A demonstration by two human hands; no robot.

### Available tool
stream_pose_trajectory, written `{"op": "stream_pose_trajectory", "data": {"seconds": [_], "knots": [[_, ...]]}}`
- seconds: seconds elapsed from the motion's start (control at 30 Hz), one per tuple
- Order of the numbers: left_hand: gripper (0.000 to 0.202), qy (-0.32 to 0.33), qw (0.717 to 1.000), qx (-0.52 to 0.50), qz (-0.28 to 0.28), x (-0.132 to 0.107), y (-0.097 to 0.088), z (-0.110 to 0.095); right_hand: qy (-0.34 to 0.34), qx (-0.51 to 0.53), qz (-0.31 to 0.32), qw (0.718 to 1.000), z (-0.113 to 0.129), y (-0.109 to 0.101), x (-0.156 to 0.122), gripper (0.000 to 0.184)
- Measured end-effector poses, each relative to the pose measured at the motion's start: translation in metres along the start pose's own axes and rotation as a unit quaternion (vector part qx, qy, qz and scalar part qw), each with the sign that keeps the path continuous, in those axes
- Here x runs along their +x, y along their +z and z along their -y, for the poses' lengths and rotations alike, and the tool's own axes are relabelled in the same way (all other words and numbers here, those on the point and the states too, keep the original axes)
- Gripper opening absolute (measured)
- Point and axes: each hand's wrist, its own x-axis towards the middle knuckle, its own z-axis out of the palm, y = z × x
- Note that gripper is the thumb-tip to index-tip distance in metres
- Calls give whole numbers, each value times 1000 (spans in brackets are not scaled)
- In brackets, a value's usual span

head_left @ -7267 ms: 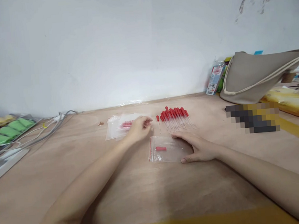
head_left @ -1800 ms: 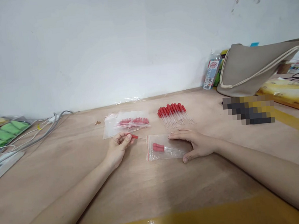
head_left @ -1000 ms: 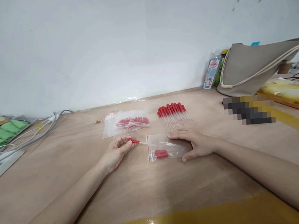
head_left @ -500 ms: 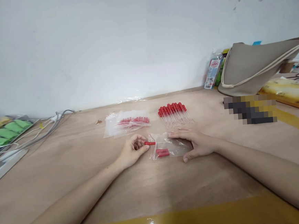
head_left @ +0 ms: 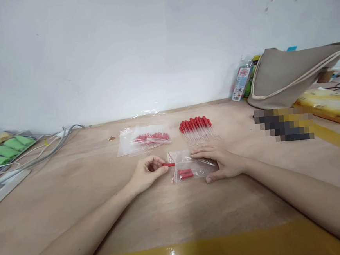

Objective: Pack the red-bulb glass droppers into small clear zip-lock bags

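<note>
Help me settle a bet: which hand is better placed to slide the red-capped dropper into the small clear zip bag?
Left, likely. The left hand pinches the red-capped clear dropper at the mouth of the small clear zip bag, while the right hand lies flat on the bag, pinning it.

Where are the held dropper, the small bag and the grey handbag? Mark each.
held dropper [head_left: 169, 164]: head view, red bulb.
small bag [head_left: 198, 166]: head view, clear middle.
grey handbag [head_left: 284, 80]: head view, side wall.

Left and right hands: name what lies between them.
Head view: a clear zip bag with red-bulbed droppers inside lies between the left hand and right hand; the left pinches another dropper at its mouth.
</note>
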Motion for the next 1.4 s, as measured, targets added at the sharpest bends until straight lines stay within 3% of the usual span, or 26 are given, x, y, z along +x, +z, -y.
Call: {"op": "stream_pose_trajectory", "data": {"seconds": [0.13, 0.3, 0.4, 0.53, 0.87, 1.07, 1.23, 1.4], "knots": [[25, 20, 1000, 10, 6, 4, 4, 4, 3, 1, -1, 1000, 0, 1, 0, 78], [19, 44, 997, 69, 2, 7, -8, 9, 5, -6, 6, 1000, 1, 1, -2, 72], [19, 69, 993, 86, 46, 7, -10, 7, -1, -13, 6, 1000, 1, 1, -3, 69], [23, 75, 989, 92, 87, 5, 0, 4, 4, -19, 10, 1000, 1, 1, -2, 70], [29, 8, 999, -29, 26, 7, 25, 11, 5, -9, 9, 1000, 1, 1, -2, 74], [55, -18, 986, -153, 62, 7, 26, 10, -1, -4, -3, 1000, 2, 1, -1, 77], [40, 15, 991, -71, 111, 1, 21, 0, -1, 26, -12, 1000, -3, -2, -4, 79], [51, -9, 987, -121, 107, -1, 21, -9, 1, 16, -26, 1000, -9, -4, -7, 78]]}}
